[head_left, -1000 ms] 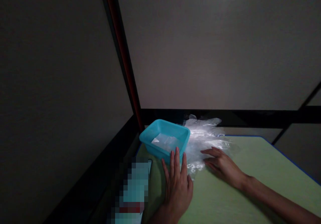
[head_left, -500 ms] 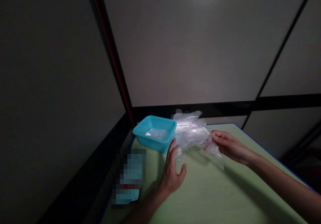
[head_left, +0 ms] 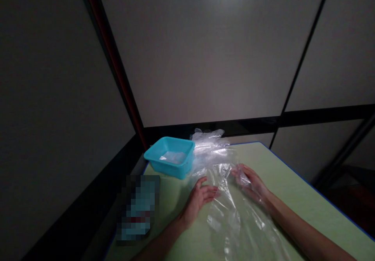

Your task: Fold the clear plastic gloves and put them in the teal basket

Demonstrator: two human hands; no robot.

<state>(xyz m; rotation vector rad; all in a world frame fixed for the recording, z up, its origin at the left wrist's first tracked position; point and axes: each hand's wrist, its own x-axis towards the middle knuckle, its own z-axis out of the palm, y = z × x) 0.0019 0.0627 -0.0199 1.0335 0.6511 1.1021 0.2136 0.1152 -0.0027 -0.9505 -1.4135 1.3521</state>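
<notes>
A clear, crinkled plastic bag (head_left: 231,206) stretches from the middle of the table toward me, its near end running out of view at the bottom. My right hand (head_left: 249,179) grips it near its upper part, with thin film lying over the fingers. On the other side, my left hand (head_left: 199,200) is open, fingers spread, the tips at the bag's left edge. Behind both hands lies a pile of more clear plastic (head_left: 209,148), against a turquoise plastic basket (head_left: 187,163). Inside the basket is a flat, pale translucent piece (head_left: 174,157).
A blurred-out dark and teal item (head_left: 139,208) lies at the table's left edge. The pale green table (head_left: 252,153) has a blue rim and stands against grey wall panels (head_left: 205,58) with dark strips.
Clear plastic has come away from the pile toward me with my right hand, which moved nearer. My left hand has turned inward to the plastic. The view has shifted slightly right.
</notes>
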